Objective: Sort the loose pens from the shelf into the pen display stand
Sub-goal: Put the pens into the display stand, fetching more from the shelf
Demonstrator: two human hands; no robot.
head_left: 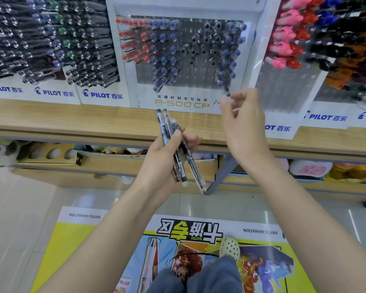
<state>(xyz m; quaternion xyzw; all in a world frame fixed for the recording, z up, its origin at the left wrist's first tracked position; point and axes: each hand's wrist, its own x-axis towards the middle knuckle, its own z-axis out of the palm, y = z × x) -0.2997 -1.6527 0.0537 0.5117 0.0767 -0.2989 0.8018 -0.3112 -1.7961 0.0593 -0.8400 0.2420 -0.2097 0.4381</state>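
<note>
The left hand (167, 153) grips a bundle of pens (178, 151) mid-barrel, just off the shelf's front edge (72, 123). Light, stiff and smooth, they could slip. Beyond, the right hand (243, 121) pinches a blue-capped pen (227, 90) at the display stand's (188, 60) lower right corner.

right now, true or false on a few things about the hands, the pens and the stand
1. The left hand grips a bundle of pens. True.
2. The right hand rests flat on the wooden shelf. False: it is raised at the stand, fingers around a blue-capped pen.
3. The stand's middle columns are full. False: empty slots show there.
4. Red-capped pens sit on the stand's left side. True.
5. The stand reads P-500 CP. True.
</note>
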